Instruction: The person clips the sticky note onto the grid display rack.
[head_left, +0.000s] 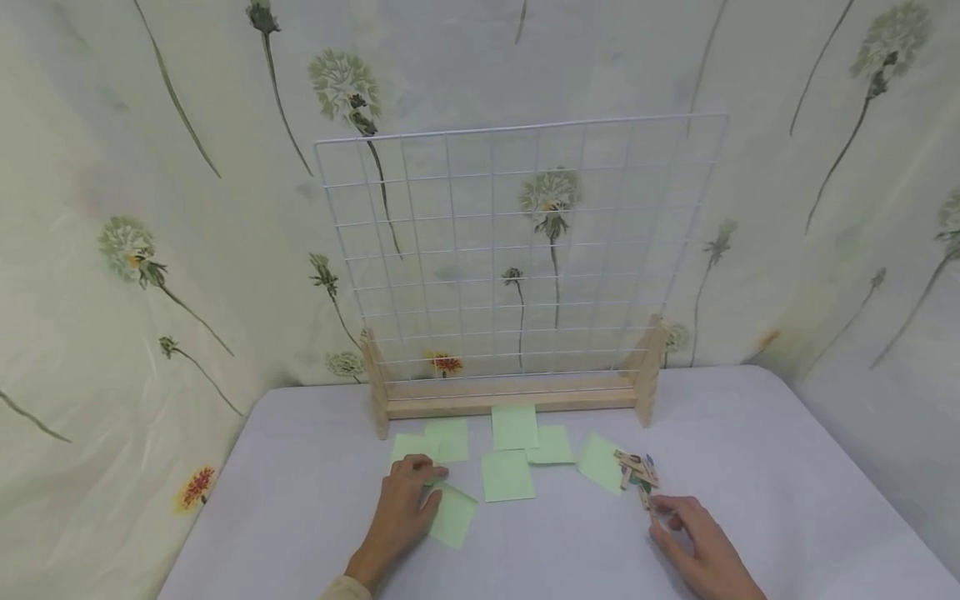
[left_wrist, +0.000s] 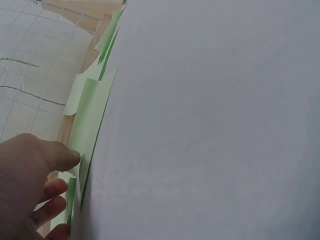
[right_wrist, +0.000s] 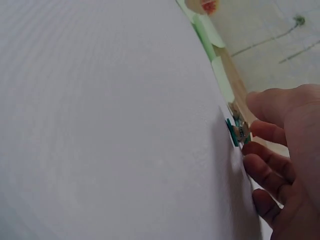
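Observation:
Several pale green square paper sheets (head_left: 508,476) lie on the white table in front of a wire grid. My left hand (head_left: 405,504) is over the left-hand sheets, fingers loosely bent. Its thumb overlaps the edge of the nearest sheet (head_left: 456,521), which lies tilted; the left wrist view shows the thumb (left_wrist: 65,157) against a green sheet (left_wrist: 92,125). On the right is a small pile of wooden clothespins (head_left: 637,468), some with coloured parts. My right hand (head_left: 701,542) has its fingertips right at the pile's near end, thumb apart from the fingers in the right wrist view, beside a green-edged clothespin (right_wrist: 240,132).
A white wire grid panel (head_left: 492,225) stands upright in a wooden base (head_left: 517,402) along the table's back edge. Flower-printed cloth (head_left: 247,275) hangs behind and on both sides. The white tabletop (head_left: 570,550) stretches in front of the sheets.

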